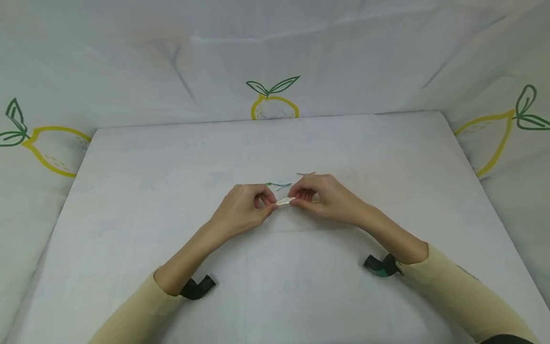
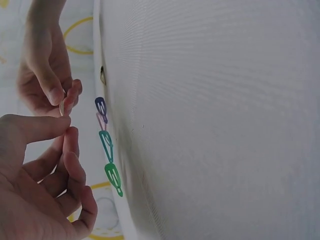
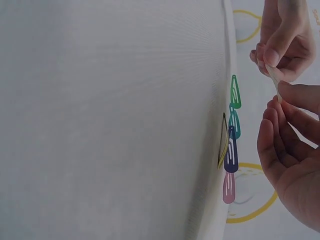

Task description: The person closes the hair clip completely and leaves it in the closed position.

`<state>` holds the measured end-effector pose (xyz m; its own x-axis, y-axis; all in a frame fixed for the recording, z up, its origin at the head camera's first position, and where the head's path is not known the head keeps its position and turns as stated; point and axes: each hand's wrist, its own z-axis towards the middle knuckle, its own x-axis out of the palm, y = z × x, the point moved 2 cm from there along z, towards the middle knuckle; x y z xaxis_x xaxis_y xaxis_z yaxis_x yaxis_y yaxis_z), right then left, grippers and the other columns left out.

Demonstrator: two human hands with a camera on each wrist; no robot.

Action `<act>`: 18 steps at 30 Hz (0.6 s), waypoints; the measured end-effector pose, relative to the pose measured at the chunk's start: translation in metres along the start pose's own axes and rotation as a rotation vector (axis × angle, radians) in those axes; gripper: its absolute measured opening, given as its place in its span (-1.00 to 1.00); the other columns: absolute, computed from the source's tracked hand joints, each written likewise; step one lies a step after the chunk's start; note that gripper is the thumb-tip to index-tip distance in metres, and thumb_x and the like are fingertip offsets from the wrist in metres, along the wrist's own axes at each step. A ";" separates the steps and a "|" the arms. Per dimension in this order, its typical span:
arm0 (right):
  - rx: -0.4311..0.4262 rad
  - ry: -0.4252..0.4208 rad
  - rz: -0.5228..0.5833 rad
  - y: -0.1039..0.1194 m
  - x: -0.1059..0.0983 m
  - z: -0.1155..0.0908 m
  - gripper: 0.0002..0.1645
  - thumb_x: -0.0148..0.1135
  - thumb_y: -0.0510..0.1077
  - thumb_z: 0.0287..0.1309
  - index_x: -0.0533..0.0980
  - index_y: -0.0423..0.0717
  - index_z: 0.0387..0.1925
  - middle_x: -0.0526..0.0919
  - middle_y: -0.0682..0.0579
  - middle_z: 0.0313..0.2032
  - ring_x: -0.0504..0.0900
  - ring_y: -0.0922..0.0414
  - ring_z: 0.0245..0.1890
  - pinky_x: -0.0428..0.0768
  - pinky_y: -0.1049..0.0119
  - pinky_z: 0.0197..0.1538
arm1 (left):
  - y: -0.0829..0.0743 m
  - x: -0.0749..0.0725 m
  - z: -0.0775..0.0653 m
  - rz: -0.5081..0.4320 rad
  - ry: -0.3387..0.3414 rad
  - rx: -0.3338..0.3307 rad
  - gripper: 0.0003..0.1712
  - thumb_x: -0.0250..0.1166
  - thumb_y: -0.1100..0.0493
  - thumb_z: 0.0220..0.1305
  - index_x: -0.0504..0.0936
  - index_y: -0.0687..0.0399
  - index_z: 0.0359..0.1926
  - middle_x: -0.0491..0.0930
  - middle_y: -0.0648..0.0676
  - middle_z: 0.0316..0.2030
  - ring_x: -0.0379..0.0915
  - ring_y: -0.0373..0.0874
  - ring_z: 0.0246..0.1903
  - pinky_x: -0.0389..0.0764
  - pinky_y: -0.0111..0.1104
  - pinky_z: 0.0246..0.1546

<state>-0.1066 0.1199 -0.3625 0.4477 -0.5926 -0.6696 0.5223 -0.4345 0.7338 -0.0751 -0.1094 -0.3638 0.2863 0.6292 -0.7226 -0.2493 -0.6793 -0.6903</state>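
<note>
A cream snap hair clip is held between the two hands above the table. My left hand pinches one end of it between thumb and index finger. At the other end, the thumb and fingers of my right hand pinch it too. The right wrist view shows the pale clip slanting from one hand to the other. Behind the hands lie other snap clips: a green one, a teal one, a navy one and a pink one. Nearer the right hand is a yellow clip.
A white cloth covers the table. White sheets with printed lemons hang behind it and at both sides. Black curved pieces stick out from under the cream sleeves at both wrists.
</note>
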 end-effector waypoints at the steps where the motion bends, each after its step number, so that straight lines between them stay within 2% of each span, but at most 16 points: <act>1: 0.000 0.000 -0.006 0.000 0.000 0.000 -0.85 0.52 -0.25 0.30 0.75 -0.07 -0.11 0.77 0.18 -0.33 0.66 0.30 -0.34 0.42 -0.10 0.60 | 0.000 0.000 0.000 0.004 0.001 0.001 -0.96 0.50 0.13 0.34 0.81 -0.05 -0.24 0.77 -0.16 -0.42 0.43 -0.24 -0.48 0.39 -0.40 -0.42; 8: -0.010 0.004 -0.035 0.002 0.003 0.001 -0.87 0.52 -0.22 0.31 0.77 -0.04 -0.12 0.78 0.20 -0.32 0.66 0.32 -0.34 0.44 -0.07 0.59 | 0.002 0.001 0.000 0.021 0.018 0.002 -0.96 0.50 0.14 0.33 0.80 -0.03 -0.27 0.76 -0.13 -0.44 0.41 -0.26 -0.52 0.39 -0.41 -0.43; 11: -0.011 0.008 -0.047 0.003 0.005 0.002 -0.87 0.52 -0.20 0.32 0.77 -0.04 -0.12 0.78 0.20 -0.31 0.66 0.33 -0.34 0.59 0.02 0.43 | 0.002 0.001 0.000 0.032 0.027 -0.003 -0.96 0.50 0.15 0.33 0.80 -0.03 -0.28 0.76 -0.12 -0.44 0.42 -0.27 -0.53 0.42 -0.40 -0.43; 13: -0.010 0.011 -0.052 0.003 0.006 0.002 -0.87 0.52 -0.20 0.32 0.76 -0.04 -0.12 0.78 0.19 -0.30 0.66 0.33 -0.33 0.70 0.12 0.21 | 0.002 0.001 0.000 0.048 0.027 -0.002 -0.96 0.50 0.15 0.33 0.80 -0.03 -0.28 0.77 -0.12 -0.44 0.42 -0.28 -0.53 0.43 -0.40 -0.42; 15: -0.013 0.015 -0.052 0.002 0.007 0.002 -0.87 0.52 -0.20 0.32 0.76 -0.05 -0.12 0.78 0.18 -0.30 0.66 0.32 -0.31 0.73 0.21 0.00 | 0.003 0.002 0.000 0.068 0.024 0.004 -0.96 0.50 0.16 0.33 0.80 -0.03 -0.29 0.77 -0.12 -0.44 0.43 -0.29 -0.53 0.44 -0.40 -0.42; 17: -0.014 0.017 -0.051 0.002 0.008 0.003 -0.88 0.51 -0.21 0.32 0.76 -0.06 -0.12 0.78 0.17 -0.30 0.66 0.31 -0.31 0.72 0.25 -0.04 | 0.003 0.002 0.000 0.087 0.022 0.011 -0.96 0.50 0.16 0.33 0.80 -0.03 -0.29 0.76 -0.11 -0.45 0.43 -0.30 -0.54 0.44 -0.41 -0.42; 18: -0.014 0.019 -0.048 0.002 0.008 0.003 -0.88 0.51 -0.21 0.32 0.76 -0.06 -0.13 0.77 0.17 -0.30 0.66 0.31 -0.31 0.71 0.27 -0.13 | 0.004 0.002 0.000 0.094 0.022 0.015 -0.96 0.50 0.16 0.32 0.80 -0.03 -0.29 0.76 -0.11 -0.46 0.43 -0.30 -0.54 0.44 -0.41 -0.42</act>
<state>-0.1036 0.1119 -0.3660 0.4357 -0.5584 -0.7059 0.5536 -0.4521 0.6993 -0.0756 -0.1107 -0.3676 0.2810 0.5541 -0.7836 -0.2900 -0.7293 -0.6197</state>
